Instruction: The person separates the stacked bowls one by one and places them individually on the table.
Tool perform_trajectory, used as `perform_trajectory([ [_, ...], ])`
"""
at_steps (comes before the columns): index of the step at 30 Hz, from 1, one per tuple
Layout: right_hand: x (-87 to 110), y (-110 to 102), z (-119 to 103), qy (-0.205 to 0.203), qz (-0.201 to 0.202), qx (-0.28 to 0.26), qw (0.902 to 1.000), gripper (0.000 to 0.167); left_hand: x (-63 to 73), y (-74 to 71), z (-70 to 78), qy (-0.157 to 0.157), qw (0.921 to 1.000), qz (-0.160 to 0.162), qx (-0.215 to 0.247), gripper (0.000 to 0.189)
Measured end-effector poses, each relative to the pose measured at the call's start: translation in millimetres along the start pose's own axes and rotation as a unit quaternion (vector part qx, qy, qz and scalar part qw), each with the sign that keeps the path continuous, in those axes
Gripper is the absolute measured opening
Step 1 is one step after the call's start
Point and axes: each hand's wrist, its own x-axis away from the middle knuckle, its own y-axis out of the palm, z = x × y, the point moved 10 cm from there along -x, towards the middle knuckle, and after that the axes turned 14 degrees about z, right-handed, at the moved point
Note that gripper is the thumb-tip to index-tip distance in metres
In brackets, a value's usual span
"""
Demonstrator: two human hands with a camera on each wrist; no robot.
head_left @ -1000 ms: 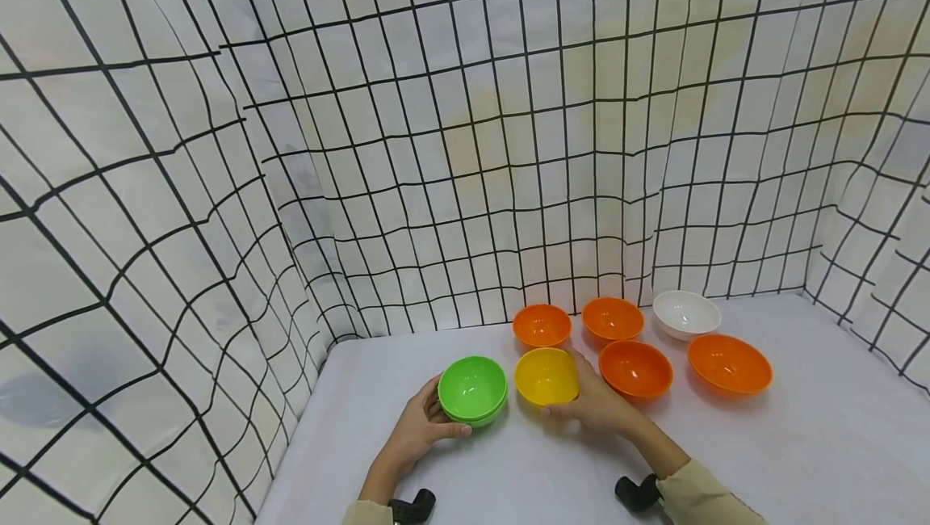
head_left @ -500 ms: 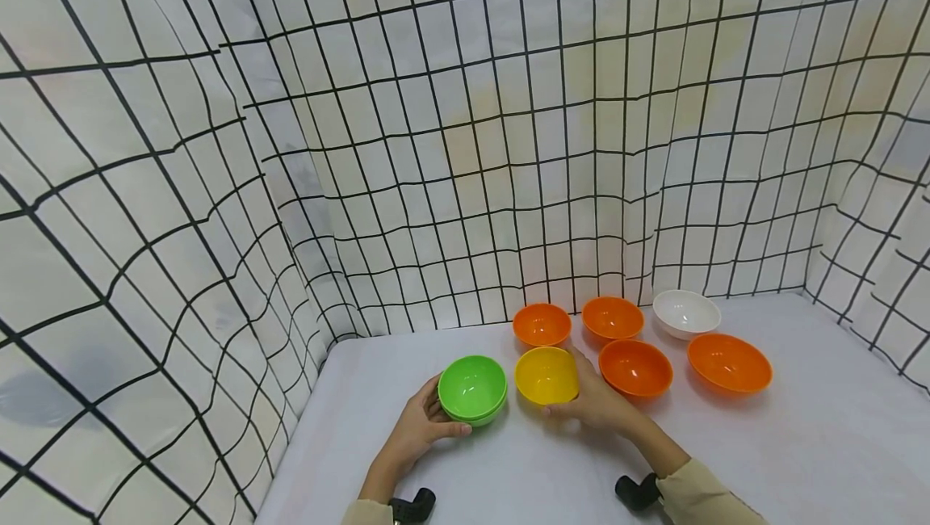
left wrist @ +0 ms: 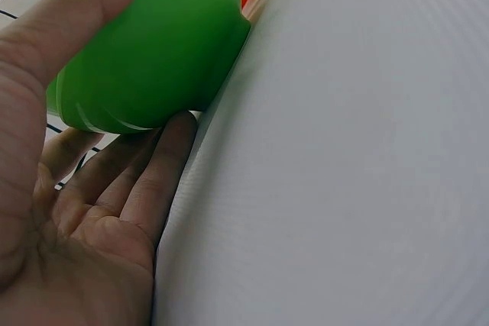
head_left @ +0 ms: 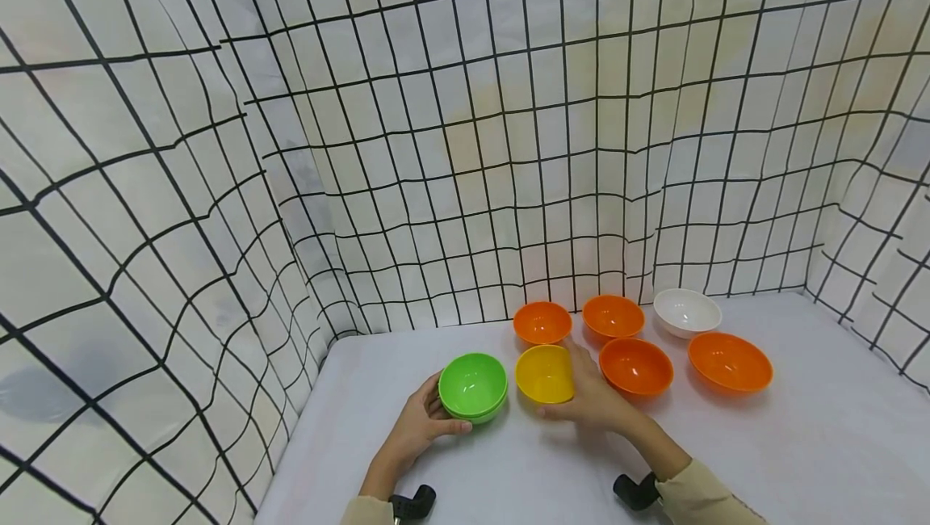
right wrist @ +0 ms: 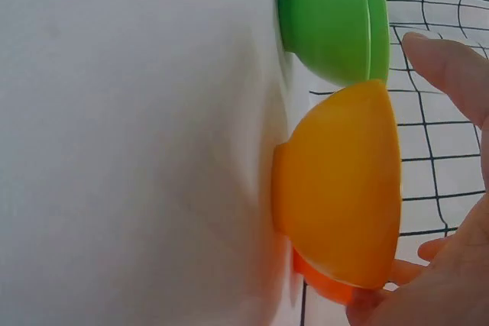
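Observation:
Two nested green bowls [head_left: 472, 386] stand on the white table, rims up. My left hand [head_left: 419, 426] holds them from the left, thumb along the near side and fingers behind. In the left wrist view, fingertips touch the green lower wall [left wrist: 164, 51]. To the right of the green pair stands a yellow bowl [head_left: 543, 375], upright on the table. My right hand [head_left: 592, 397] is spread around its right side. In the right wrist view, the thumb [right wrist: 447, 70] is apart from the yellow bowl [right wrist: 340, 185], while other fingers sit right at its rim.
Behind the yellow bowl are two orange bowls, one left [head_left: 542, 323] and one right [head_left: 613, 317]. A darker orange bowl [head_left: 635, 367] is close beside my right hand. Farther right are a white bowl [head_left: 686, 313] and a wide orange bowl [head_left: 730, 363]. A grid-patterned cloth [head_left: 465, 210] encloses the table.
My right hand has loosened from the yellow bowl, its thumb and fingers shifting slightly off the side. The left hand and the green bowls have stayed in place.

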Motion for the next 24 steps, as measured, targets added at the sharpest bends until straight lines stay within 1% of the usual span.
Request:
perform_trajectory([
  [6, 3.8, -5, -13, -0.018, 0.007, 0.021, 0.9996, 0.127, -0.3, 0.1, 0.5, 0.003, 1.0, -0.004, 0.008, 0.103],
  [10, 5.9, -7, -23, -0.033, 0.007, 0.029, 0.999, 0.117, -0.6, -0.2, 0.0, 0.001, 0.9999, -0.003, 0.01, 0.103],
  [13, 7.2, -6, -30, -0.04, -0.003, 0.023, 0.9989, 0.11, -0.6, 0.0, 0.3, 0.002, 1.0, -0.003, 0.009, 0.103],
  [15, 7.4, -3, -34, -0.049, -0.019, 0.016, 0.9985, 0.108, -0.5, 0.5, -0.1, 0.001, 1.0, -0.003, 0.007, 0.104],
  [18, 5.9, 5, -44, -0.086, -0.05, 0.004, 0.9951, 0.104, 0.1, 0.9, -0.3, 0.002, 1.0, -0.004, 0.002, 0.106],
  [22, -0.8, 16, -65, -0.166, -0.072, 0.006, 0.9834, 0.095, 0.4, 0.3, 0.0, 0.004, 1.0, -0.001, -0.003, 0.106],
  [23, -3.2, 18, -70, -0.181, -0.074, 0.012, 0.9806, 0.093, 0.6, 0.2, 0.6, 0.008, 1.0, -0.001, -0.005, 0.106],
  [24, -5.8, 21, -73, -0.19, -0.077, 0.017, 0.9786, 0.092, 0.6, 0.0, 0.2, 0.004, 1.0, -0.001, -0.002, 0.105],
])
